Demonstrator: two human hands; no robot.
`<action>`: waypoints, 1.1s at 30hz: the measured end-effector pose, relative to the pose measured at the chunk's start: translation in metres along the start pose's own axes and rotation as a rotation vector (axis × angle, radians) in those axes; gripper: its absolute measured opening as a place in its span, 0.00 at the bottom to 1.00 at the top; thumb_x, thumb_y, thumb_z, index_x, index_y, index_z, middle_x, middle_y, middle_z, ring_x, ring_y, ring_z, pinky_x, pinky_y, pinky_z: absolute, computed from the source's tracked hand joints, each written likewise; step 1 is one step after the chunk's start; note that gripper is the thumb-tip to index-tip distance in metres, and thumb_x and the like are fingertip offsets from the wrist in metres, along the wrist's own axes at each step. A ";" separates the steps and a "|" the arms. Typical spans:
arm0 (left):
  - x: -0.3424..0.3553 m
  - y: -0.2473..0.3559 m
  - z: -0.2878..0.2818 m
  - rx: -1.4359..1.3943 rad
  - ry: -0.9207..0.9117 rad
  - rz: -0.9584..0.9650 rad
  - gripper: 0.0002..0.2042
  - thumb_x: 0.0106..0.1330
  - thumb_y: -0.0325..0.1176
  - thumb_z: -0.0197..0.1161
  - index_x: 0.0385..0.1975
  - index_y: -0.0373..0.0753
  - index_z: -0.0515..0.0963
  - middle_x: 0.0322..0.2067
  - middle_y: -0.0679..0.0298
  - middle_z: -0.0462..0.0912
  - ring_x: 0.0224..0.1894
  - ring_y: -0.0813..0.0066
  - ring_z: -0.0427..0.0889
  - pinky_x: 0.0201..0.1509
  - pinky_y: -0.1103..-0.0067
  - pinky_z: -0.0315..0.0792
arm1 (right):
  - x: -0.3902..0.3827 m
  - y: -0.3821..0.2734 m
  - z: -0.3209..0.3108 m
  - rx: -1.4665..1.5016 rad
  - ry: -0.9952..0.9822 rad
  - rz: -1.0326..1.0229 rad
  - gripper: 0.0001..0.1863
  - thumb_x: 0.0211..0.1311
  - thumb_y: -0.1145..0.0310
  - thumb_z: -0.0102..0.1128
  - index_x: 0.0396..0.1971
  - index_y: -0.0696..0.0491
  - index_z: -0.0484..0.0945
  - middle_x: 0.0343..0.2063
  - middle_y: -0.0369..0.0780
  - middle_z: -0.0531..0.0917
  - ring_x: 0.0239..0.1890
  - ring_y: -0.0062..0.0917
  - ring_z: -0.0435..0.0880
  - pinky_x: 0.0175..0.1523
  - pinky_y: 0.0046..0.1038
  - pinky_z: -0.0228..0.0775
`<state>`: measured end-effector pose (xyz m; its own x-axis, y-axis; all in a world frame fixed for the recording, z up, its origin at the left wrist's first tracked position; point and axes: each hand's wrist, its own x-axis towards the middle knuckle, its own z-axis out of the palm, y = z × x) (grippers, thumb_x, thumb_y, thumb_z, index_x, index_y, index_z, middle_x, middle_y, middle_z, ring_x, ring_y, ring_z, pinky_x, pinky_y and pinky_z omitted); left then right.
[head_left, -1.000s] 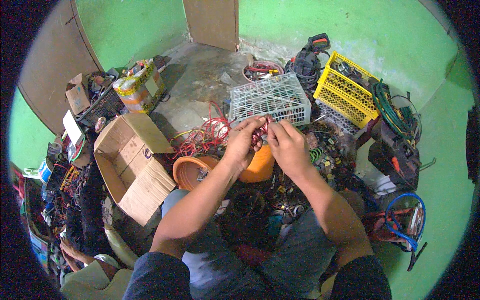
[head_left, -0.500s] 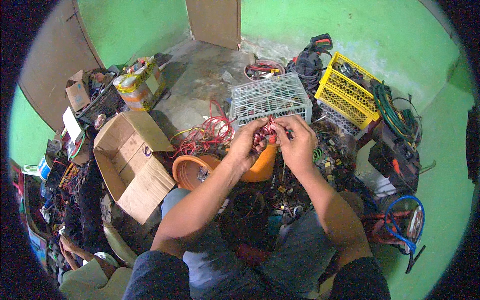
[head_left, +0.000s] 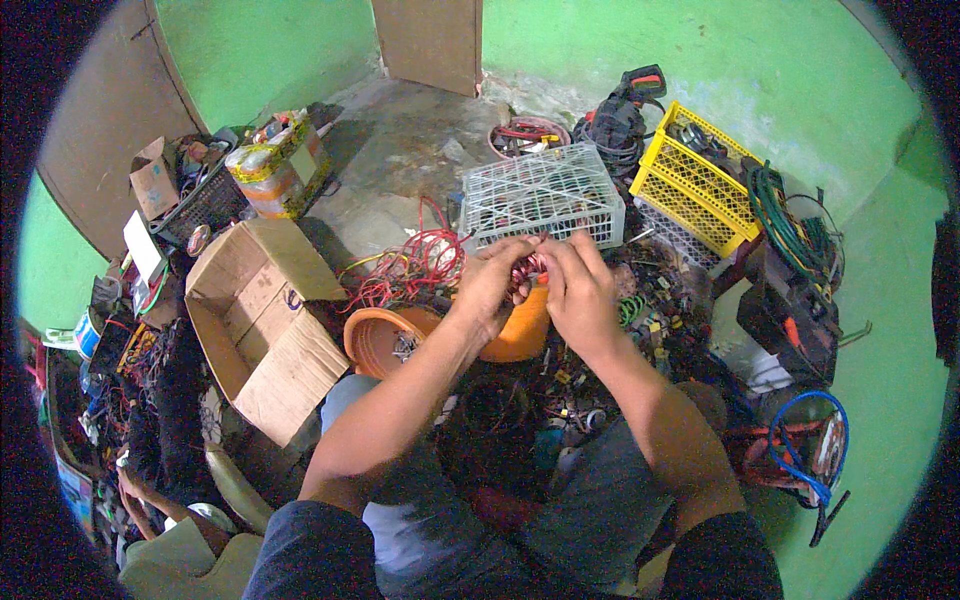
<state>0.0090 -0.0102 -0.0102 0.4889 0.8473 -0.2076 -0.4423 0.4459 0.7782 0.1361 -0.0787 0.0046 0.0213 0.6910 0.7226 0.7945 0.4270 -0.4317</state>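
Cardboard box (head_left: 292, 380), pale crate (head_left: 545, 190) & orange pot (head_left: 518, 335) sit approx. as before. Vs. 0.5 s ago, R hand (head_left: 583, 300) has turned, covering more of the bundle's R side; can't tell if its tips pinch. L hand (head_left: 488, 290) still grips the dark-red bundle (head_left: 524, 270), prob. wire, btwn both hands nr. the pot, so handling's ongoing.

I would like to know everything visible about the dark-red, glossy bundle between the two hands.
The dark-red, glossy bundle looks like coiled wire; its material is uncertain. The left grip holds it raised, hiding part. The right grip meets its right side; whether it pinches is unclear. In view, it appears above an orange, rounded pot.
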 end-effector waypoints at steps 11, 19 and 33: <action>0.007 0.007 -0.014 -0.162 -0.059 -0.118 0.07 0.67 0.35 0.62 0.36 0.40 0.77 0.23 0.73 0.75 0.18 0.90 0.70 0.15 0.93 0.61 | 0.004 0.000 0.005 0.137 0.044 0.045 0.14 0.56 0.78 0.65 0.44 0.57 0.81 0.39 0.45 0.80 0.40 0.38 0.83 0.44 0.33 0.76; 0.018 0.005 -0.020 -0.298 -0.157 -0.167 0.06 0.69 0.35 0.61 0.36 0.39 0.76 0.25 0.67 0.81 0.20 0.86 0.76 0.16 0.92 0.70 | 0.011 0.005 -0.010 0.158 0.006 0.083 0.16 0.55 0.77 0.66 0.46 0.56 0.80 0.41 0.46 0.80 0.44 0.39 0.83 0.50 0.34 0.76; -0.007 0.058 -0.018 0.202 -0.341 -0.065 0.20 0.69 0.30 0.53 0.61 0.41 0.66 0.49 0.59 0.78 0.41 0.69 0.82 0.39 0.72 0.83 | 0.016 0.005 -0.008 0.412 -0.174 0.268 0.22 0.57 0.69 0.68 0.52 0.54 0.77 0.44 0.46 0.82 0.45 0.35 0.83 0.51 0.33 0.74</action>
<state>-0.0334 0.0143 0.0256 0.7476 0.6596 -0.0782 -0.2618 0.4008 0.8779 0.1455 -0.0702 0.0177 0.0620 0.8795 0.4718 0.4694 0.3914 -0.7915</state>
